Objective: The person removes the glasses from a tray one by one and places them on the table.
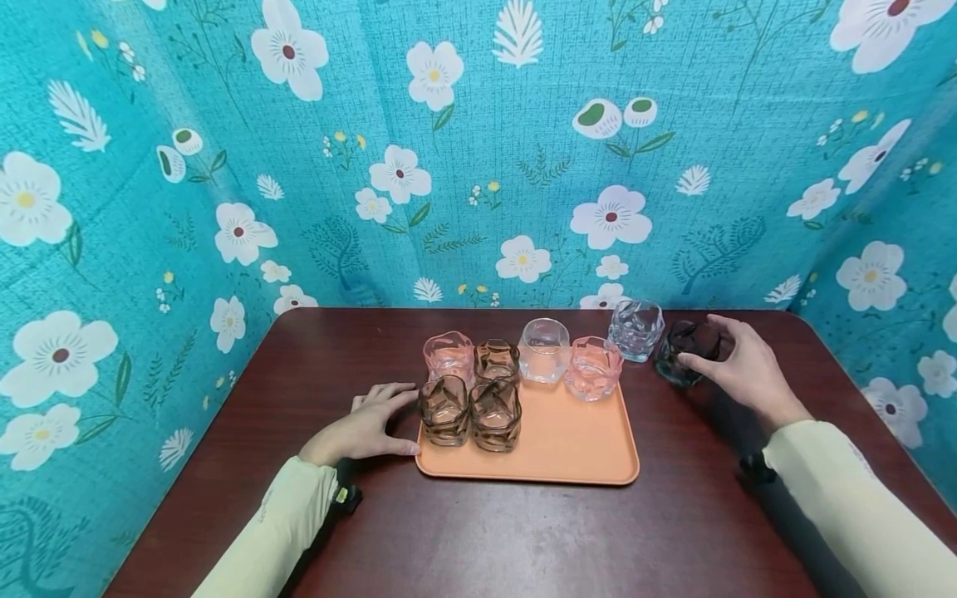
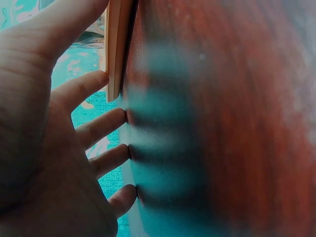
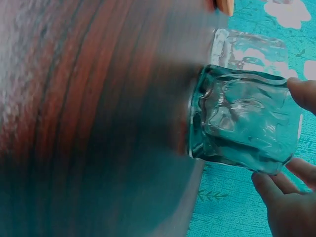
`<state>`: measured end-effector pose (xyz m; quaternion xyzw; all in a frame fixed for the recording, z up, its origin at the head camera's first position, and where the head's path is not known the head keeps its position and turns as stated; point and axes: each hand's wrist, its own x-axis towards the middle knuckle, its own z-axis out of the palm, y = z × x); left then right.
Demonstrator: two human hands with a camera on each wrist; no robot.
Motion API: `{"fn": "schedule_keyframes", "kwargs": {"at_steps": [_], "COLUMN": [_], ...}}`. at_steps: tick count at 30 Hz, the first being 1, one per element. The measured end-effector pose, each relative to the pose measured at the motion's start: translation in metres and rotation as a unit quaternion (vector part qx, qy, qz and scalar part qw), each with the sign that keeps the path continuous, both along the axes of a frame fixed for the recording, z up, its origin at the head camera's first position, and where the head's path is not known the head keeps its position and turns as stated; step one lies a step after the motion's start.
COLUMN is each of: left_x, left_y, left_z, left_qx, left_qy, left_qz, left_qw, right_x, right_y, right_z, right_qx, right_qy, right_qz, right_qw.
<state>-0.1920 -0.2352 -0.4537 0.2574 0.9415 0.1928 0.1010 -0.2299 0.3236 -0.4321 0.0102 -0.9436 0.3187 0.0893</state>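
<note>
On the table's right side, my right hand (image 1: 743, 365) grips a dark greenish glass (image 1: 688, 353) near its rim, thumb on one side and fingers on the other. The right wrist view shows the fingertips (image 3: 266, 185) at the upper part of this wavy-walled glass (image 3: 247, 121). Just left of it stands a clear glass (image 1: 636, 330). My left hand (image 1: 370, 425) rests at the left edge of the orange tray (image 1: 571, 448), fingers spread. In the left wrist view its index finger (image 2: 86, 89) touches the tray's edge (image 2: 114, 59), while the other fingertips meet the table.
The tray carries three brown glasses (image 1: 496, 419), two pink glasses (image 1: 594, 370) and a clear glass (image 1: 543, 353), mostly along its left and back. Behind the dark wooden table (image 1: 508, 540) hangs a turquoise floral curtain (image 1: 478, 166), which also covers both sides.
</note>
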Motion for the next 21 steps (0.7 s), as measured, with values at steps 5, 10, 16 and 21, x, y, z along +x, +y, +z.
{"fn": "schedule_keyframes", "kwargs": {"at_steps": [5,10,16,21], "left_x": [-0.001,-0.002,-0.001,-0.001], "left_y": [0.000,0.000,0.000,0.001], "left_z": [-0.002,-0.003,-0.002,-0.002], "left_qx": [-0.005,-0.007,-0.004,-0.008], "left_qy": [0.000,0.000,-0.001,0.000], "left_qz": [0.003,0.006,0.006,0.005], "left_qw": [1.0000,1.0000,1.0000,1.0000], "right_x": [-0.006,-0.010,-0.017,-0.020], "right_y": [0.003,0.005,0.006,0.006], "right_z": [-0.001,0.001,0.005,0.008], "right_qx": [0.001,-0.001,0.016,0.024], "right_qy": [0.025,0.014,-0.012,-0.030], "right_qz": [-0.007,-0.001,0.015,0.029], "right_qw": [1.000,1.000,1.000,0.999]}}
